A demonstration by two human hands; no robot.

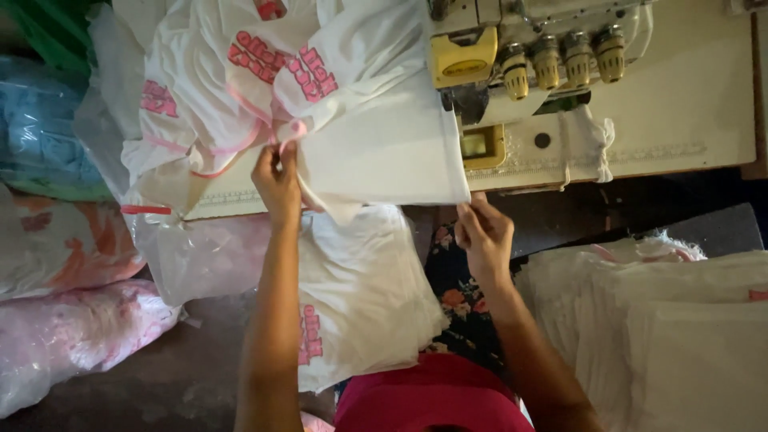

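Standing beside the sewing table. Counting: one overlock sewing machine, four yellowish tension knobs in a row on its front, two hands working, one white fabric panel under them.

Left hand is pinching shut on the panel's near-left edge, fingers closed around a fold where a pink trim strip is running through the cloth. Right hand is gripping the panel's lower right corner, thumb and fingertips narrowed on the hem just below the machine's front plate. Panel is lying flat on the table between the two grips, its right edge sitting just beside the needle area, its body stretching up-left from both hands.

Behind the panel, a heap of white garments with pink print is bunching over the table's left end. More white cloth is hanging off the table edge over the person's lap, between the forearms.

Right side: one stack of white pieces, well apart from the right hand. Left side: three plastic-wrapped bundles on the floor, one blue, one orange-patterned, one pink.
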